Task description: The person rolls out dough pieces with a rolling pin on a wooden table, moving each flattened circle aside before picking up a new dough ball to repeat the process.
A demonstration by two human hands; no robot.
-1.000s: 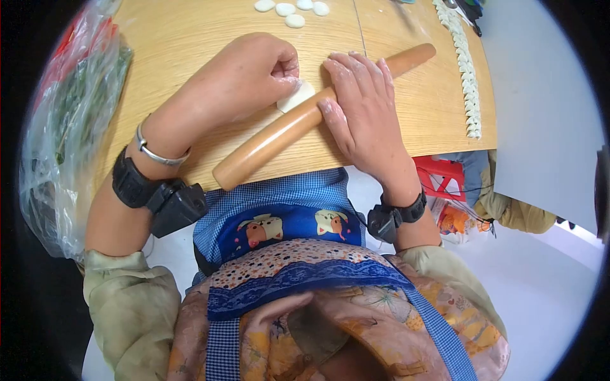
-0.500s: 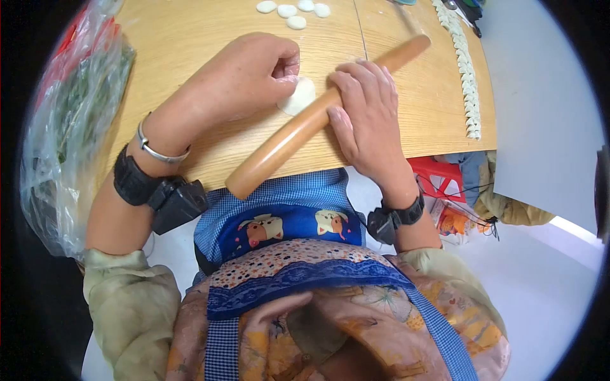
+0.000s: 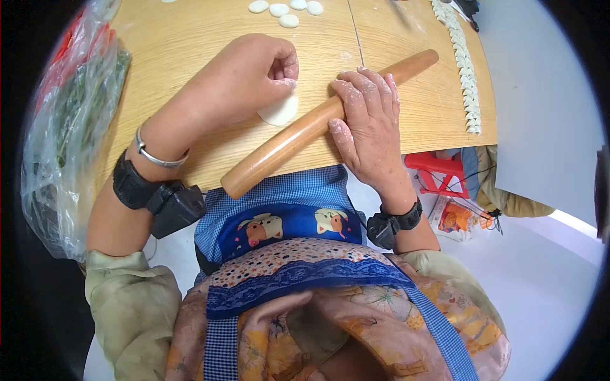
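Note:
A thin, round white dough wrapper [image 3: 281,112] lies on the wooden table, partly covered by my left hand [image 3: 257,76]. That hand is closed, with thumb and curled fingers pinched at the wrapper's upper edge. My right hand [image 3: 370,117] lies over a wooden rolling pin [image 3: 279,149], thumb on the near side and floury fingers across the top. The pin slants from the table's front edge up to the right, just right of the wrapper. Several small flattened dough rounds [image 3: 279,10] sit farther back.
A long row of shaped white dough pieces [image 3: 467,82] runs along the table's right side. Plastic bags with green leaves [image 3: 76,127] stand at the left edge. A red box [image 3: 438,174] is below the table at right. Flour marks the tabletop.
The dough wrapper has shifted left and slightly nearer to me, apart from the pin's middle. The pin has tilted slightly, its far end lower and farther right. My right hand has moved slightly.

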